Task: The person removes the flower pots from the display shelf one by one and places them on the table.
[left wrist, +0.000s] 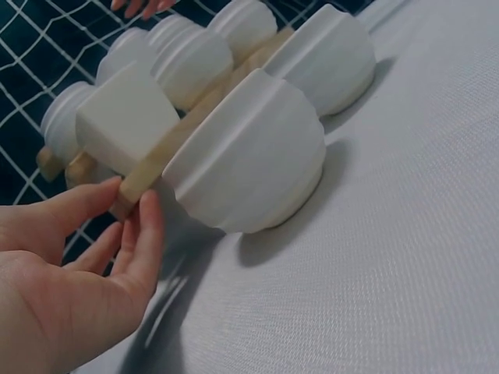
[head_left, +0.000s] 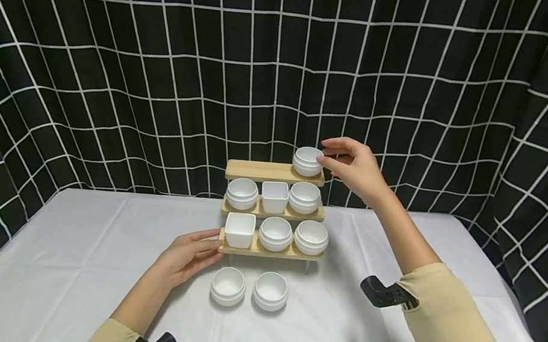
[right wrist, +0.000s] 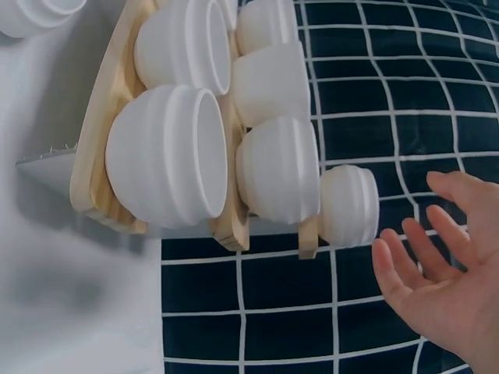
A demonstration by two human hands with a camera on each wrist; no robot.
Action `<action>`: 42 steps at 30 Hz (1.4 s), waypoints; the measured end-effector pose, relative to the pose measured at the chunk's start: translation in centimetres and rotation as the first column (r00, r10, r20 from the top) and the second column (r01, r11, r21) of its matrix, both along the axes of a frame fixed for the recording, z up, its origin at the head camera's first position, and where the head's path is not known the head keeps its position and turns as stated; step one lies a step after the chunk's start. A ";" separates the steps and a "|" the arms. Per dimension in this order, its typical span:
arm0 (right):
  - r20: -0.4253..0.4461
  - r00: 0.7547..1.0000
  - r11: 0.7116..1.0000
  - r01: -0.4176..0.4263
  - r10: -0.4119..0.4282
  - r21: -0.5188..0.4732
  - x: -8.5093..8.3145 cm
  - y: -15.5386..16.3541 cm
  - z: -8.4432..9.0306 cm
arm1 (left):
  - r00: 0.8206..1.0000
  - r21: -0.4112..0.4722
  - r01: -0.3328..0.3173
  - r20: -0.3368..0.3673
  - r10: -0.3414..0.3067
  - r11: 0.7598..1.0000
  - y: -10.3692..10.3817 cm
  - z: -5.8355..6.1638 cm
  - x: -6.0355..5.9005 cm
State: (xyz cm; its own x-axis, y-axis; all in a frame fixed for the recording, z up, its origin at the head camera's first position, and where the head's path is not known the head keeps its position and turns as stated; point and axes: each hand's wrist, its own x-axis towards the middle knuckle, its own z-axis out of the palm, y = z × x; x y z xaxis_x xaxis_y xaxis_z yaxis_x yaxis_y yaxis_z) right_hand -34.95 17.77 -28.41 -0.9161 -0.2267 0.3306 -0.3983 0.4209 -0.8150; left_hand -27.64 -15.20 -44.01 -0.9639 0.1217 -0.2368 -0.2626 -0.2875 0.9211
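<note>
A three-tier wooden stand holds white bowls. On its top board, at the right end, sits one round bowl. My right hand is beside that bowl; in the right wrist view its loosely bent fingers stand a little apart from the bowl's rim. At the lowest board's left end, my left hand pinches the wood between thumb and fingers. Nearest to that grip on the board is a square bowl. Just in front of the stand, two round bowls rest on the cloth.
The middle tier carries a square bowl between two round ones, and the lowest has two round bowls right of its square one. A white cloth covers the table. Black curtain with white grid lines hangs behind and at both sides.
</note>
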 end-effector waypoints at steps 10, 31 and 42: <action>0.062 0.998 1.000 0.012 -0.013 0.014 -1.2 -0.2 0.2 | 1.000 -0.001 -0.003 0.008 0.003 1.000 -0.1 0.0 0.0; 0.200 0.980 0.997 -0.012 -0.002 0.071 -3.4 -0.4 0.0 | 1.000 0.009 -0.001 0.012 0.001 1.000 -0.2 0.1 -0.1; 0.224 0.975 0.997 -0.026 0.010 0.069 -3.7 -1.3 -0.4 | 1.000 0.013 0.007 -0.001 -0.007 1.000 -0.1 -0.2 -0.3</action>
State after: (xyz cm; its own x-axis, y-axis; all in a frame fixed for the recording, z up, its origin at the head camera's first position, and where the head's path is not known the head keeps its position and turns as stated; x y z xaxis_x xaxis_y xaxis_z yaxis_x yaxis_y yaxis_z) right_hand -38.68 16.44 -28.85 -0.9606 -0.2592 0.1006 -0.2176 0.4757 -0.8522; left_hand -27.92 -15.26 -44.18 -0.9632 0.1316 -0.2343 -0.2639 -0.2980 0.9174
